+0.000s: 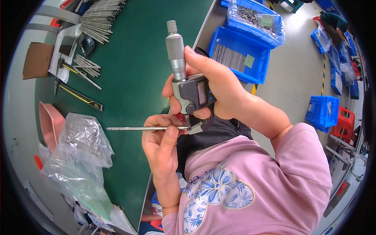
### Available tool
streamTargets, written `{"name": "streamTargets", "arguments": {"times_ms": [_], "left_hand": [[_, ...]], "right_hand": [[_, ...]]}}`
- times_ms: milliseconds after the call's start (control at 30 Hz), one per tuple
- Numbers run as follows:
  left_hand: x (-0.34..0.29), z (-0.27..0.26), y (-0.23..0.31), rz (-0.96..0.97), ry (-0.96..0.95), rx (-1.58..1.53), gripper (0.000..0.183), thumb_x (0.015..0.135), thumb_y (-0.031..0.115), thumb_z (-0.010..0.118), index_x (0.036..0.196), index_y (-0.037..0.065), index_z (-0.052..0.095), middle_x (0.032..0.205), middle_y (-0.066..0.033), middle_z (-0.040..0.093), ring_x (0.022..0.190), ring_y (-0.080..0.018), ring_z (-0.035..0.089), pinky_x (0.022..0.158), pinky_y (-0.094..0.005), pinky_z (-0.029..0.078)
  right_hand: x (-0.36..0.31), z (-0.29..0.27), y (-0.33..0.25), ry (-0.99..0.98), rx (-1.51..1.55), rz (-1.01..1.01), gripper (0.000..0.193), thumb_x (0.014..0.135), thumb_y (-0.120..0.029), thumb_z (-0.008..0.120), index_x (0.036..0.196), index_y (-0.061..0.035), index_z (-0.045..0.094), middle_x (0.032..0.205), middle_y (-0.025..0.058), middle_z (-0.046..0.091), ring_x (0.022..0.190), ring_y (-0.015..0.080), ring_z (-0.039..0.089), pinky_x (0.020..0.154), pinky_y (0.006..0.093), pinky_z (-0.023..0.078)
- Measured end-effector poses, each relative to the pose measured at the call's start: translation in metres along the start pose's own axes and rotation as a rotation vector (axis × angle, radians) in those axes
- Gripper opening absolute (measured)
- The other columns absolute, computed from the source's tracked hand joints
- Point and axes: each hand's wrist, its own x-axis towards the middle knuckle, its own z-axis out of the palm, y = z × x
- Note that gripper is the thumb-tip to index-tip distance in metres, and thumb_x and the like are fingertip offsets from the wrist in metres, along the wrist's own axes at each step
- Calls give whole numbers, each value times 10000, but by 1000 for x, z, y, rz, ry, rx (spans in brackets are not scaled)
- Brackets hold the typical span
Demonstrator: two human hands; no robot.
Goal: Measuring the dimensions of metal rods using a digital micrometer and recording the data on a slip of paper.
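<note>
My right hand [219, 80] is wrapped round a digital outside micrometer [194, 93], its thumb on the grey barrel. The micrometer's thimble points toward the far side, and its small display faces up. Between thumb and fingers, my left hand [159, 147] pinches a thin metal rod [131, 128]. The rod lies nearly level across the view, with its right end at the micrometer's measuring faces. Whether the faces touch the rod is too small to tell. Both hands are above the table's near edge, in front of my pink shirt.
On the green table [131, 90] lie a large stack of rods [102, 19], a smaller pile [88, 65], a caliper [80, 96], clear plastic bags [84, 141] and a pink basket [51, 123]. Blue crates [260, 64] stand right of the table. Another person [333, 21] bends over at the far right.
</note>
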Motion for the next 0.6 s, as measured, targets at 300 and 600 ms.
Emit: {"name": "streamTargets", "arguments": {"times_ms": [300, 600], "left_hand": [[0, 1, 4, 22, -52, -5, 187, 762, 17, 559, 894, -5, 429, 865, -148, 523, 745, -174, 532, 693, -285, 460], [0, 3, 1, 29, -85, 21, 227, 734, 21, 588, 898, -11, 435, 854, -140, 526, 743, -168, 530, 714, -297, 459]], "right_hand": [[0, -2, -2, 0, 158, 65, 520, 815, -484, 373, 800, 6, 547, 636, 124, 578, 392, 142, 445, 341, 228, 309], [-2, 2, -4, 28, 93, 81, 554, 806, -504, 389, 750, 15, 573, 610, 132, 574, 347, 130, 415, 308, 206, 290]]}}
